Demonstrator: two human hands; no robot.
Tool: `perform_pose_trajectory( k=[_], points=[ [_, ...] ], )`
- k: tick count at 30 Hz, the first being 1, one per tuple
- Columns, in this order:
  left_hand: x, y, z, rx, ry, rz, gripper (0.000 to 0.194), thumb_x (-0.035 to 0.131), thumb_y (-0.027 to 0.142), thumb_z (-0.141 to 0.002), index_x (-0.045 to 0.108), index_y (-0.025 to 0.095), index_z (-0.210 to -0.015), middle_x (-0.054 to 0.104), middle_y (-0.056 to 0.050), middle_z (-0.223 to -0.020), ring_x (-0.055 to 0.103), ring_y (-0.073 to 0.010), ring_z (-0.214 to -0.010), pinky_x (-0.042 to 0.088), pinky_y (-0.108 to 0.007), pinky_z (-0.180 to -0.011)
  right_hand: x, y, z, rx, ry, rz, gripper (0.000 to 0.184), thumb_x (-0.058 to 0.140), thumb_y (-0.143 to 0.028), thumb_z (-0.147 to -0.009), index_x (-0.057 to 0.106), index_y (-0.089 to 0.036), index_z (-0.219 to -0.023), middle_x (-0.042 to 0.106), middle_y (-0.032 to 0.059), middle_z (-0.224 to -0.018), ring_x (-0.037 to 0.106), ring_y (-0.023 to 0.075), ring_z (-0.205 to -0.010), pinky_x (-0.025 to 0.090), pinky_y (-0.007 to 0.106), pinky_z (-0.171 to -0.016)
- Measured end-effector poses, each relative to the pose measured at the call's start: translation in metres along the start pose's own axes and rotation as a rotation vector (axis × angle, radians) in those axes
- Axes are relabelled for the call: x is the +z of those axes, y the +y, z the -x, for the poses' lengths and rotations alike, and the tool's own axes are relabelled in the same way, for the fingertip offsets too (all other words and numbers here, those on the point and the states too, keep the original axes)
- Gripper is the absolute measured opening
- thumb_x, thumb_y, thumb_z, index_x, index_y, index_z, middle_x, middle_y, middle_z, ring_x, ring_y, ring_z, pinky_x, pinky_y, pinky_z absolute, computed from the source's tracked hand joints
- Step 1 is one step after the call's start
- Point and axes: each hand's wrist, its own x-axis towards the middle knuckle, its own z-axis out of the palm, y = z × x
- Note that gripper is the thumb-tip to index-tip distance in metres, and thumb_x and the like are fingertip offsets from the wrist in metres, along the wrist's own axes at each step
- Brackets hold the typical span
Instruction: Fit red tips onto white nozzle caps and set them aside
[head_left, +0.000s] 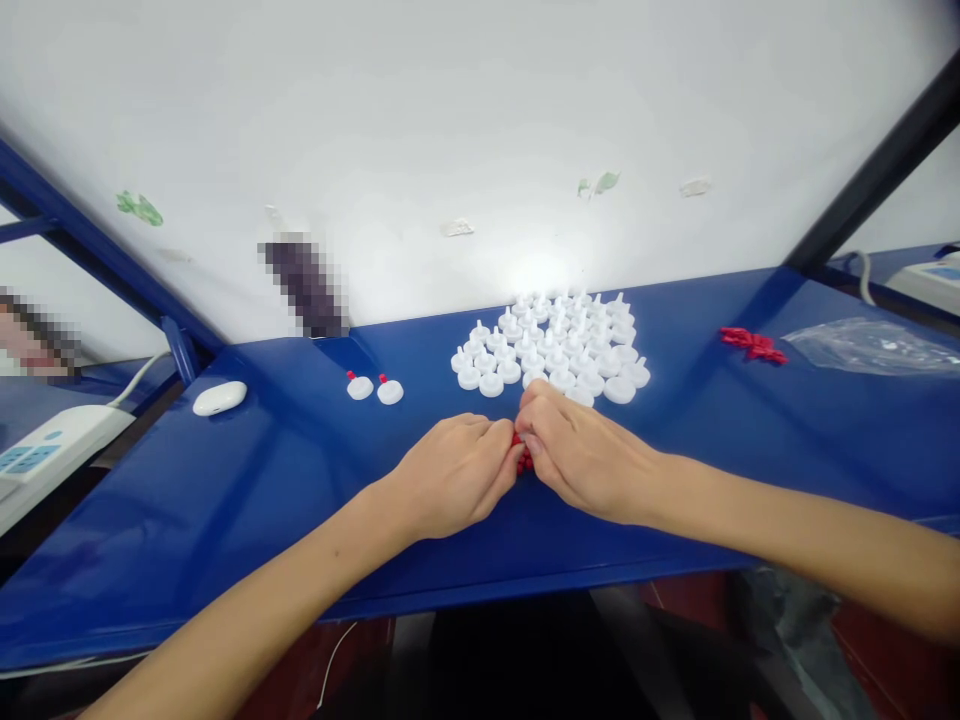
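Observation:
At the front middle of the table, my left hand (454, 475) and my right hand (589, 455) meet, thumbs and fingers closed in a pinch. Between the fingertips shows a cluster of small red pieces (525, 461), mostly hidden by the hands. Which single piece each hand grips cannot be made out. Just behind the right hand stands a group of white round caps with thin spouts (551, 345), some partly covered by that hand. Off to the left sit two white caps (390, 392) with red tips on their spouts.
A bunch of red pieces (754, 345) lies at the right beside a clear plastic bag (877, 347). A white oval case (220, 398) rests at the left of the blue table (300, 520). A white power strip (56, 455) stands beyond the left edge; a white wall rises behind.

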Motion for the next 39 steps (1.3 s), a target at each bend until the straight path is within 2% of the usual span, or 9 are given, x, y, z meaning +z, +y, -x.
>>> perform_pose_trajectory(
  k=[4, 13, 17, 21, 25, 27, 30, 34, 39],
  points=[
    [-0.001, -0.008, -0.001, -0.012, 0.045, -0.046, 0.031, 0.027, 0.023, -0.102, 0.045, 0.018, -0.077, 0.056, -0.003, -0.067, 0.047, -0.0161, -0.058, 0.039, -0.03, -0.058, 0.0, 0.004, -0.002, -0.034, 0.021, -0.07, 0.009, 0.033, -0.015, -0.095, 0.041, -0.019, -0.092, 0.048, 0.0059, -0.087, 0.046, 0.015, -0.067, 0.042, 0.03, -0.059],
    [-0.006, -0.019, -0.001, -0.039, 0.211, -0.158, 0.02, 0.043, 0.027, -0.097, 0.05, 0.017, -0.082, 0.055, -0.003, -0.072, 0.044, -0.0175, -0.065, 0.033, -0.033, -0.062, -0.004, 0.004, -0.002, 0.017, -0.062, -0.149, 0.01, 0.039, -0.018, -0.098, 0.041, -0.017, -0.108, 0.051, 0.0092, -0.1, 0.053, 0.017, -0.079, 0.048, 0.032, -0.068],
    [-0.012, -0.025, 0.002, -0.039, 0.151, -0.074, 0.017, 0.045, 0.029, -0.097, 0.054, 0.016, -0.091, 0.059, -0.005, -0.08, 0.047, -0.0175, -0.07, 0.035, -0.033, -0.065, -0.001, 0.005, -0.002, 0.032, -0.05, -0.134, 0.015, 0.044, -0.026, -0.1, 0.043, -0.018, -0.112, 0.056, 0.0094, -0.101, 0.057, 0.0193, -0.084, 0.05, 0.033, -0.07],
    [-0.014, -0.03, 0.004, -0.03, 0.091, 0.016, 0.018, 0.042, 0.028, -0.1, 0.056, 0.017, -0.097, 0.059, -0.004, -0.082, 0.05, -0.0169, -0.072, 0.037, -0.032, -0.068, 0.004, 0.008, -0.002, 0.003, 0.043, -0.077, 0.024, 0.051, -0.031, -0.098, 0.044, -0.019, -0.117, 0.061, 0.0099, -0.105, 0.061, 0.0224, -0.092, 0.053, 0.037, -0.076],
    [-0.016, -0.038, 0.005, -0.085, 0.087, 0.011, 0.019, 0.041, 0.027, -0.101, 0.056, 0.017, -0.102, 0.061, -0.004, -0.086, 0.052, -0.0163, -0.074, 0.038, -0.031, -0.07, 0.003, 0.023, -0.001, 0.023, 0.117, -0.041, 0.05, 0.061, -0.046, -0.091, 0.04, -0.023, -0.13, 0.06, 0.0109, -0.115, 0.061, 0.0245, -0.097, 0.053, 0.039, -0.08],
    [-0.02, -0.047, 0.007, -0.114, 0.058, -0.064, 0.021, 0.041, 0.029, -0.1, 0.058, 0.017, -0.101, 0.062, -0.005, -0.089, 0.052, -0.0168, -0.075, 0.039, -0.032, -0.071, -0.002, 0.033, -0.002, 0.083, 0.136, -0.02, 0.059, 0.062, -0.052, -0.089, 0.038, -0.022, -0.133, 0.06, 0.0107, -0.112, 0.061, 0.0237, -0.092, 0.052, 0.036, -0.074],
    [-0.03, -0.066, 0.012, -0.142, -0.036, -0.251, 0.024, 0.041, 0.03, -0.099, 0.061, 0.017, -0.097, 0.062, -0.007, -0.089, 0.053, -0.0194, -0.077, 0.039, -0.034, -0.071, -0.014, 0.041, -0.004, 0.183, 0.08, 0.087, 0.049, 0.056, -0.053, -0.092, 0.046, -0.018, -0.125, 0.061, 0.0095, -0.102, 0.059, 0.0204, -0.079, 0.048, 0.033, -0.066],
    [-0.039, -0.09, 0.022, -0.236, -0.122, -0.307, 0.024, 0.044, 0.032, -0.094, 0.062, 0.017, -0.086, 0.059, -0.007, -0.081, 0.052, -0.0222, -0.077, 0.04, -0.036, -0.071, -0.026, 0.042, -0.007, 0.19, -0.125, 0.332, 0.033, 0.046, -0.046, -0.096, 0.057, -0.017, -0.105, 0.058, 0.0107, -0.103, 0.051, 0.0156, -0.065, 0.04, 0.032, -0.061],
    [-0.037, -0.105, 0.03, -0.327, -0.117, -0.234, 0.022, 0.05, 0.034, -0.09, 0.061, 0.018, -0.08, 0.057, -0.006, -0.074, 0.051, -0.0224, -0.075, 0.039, -0.034, -0.068, -0.028, 0.046, -0.006, 0.097, -0.222, 0.47, 0.025, 0.042, -0.035, -0.096, 0.058, -0.016, -0.092, 0.053, 0.012, -0.1, 0.053, 0.0204, -0.076, 0.039, 0.034, -0.066]
  ],
)
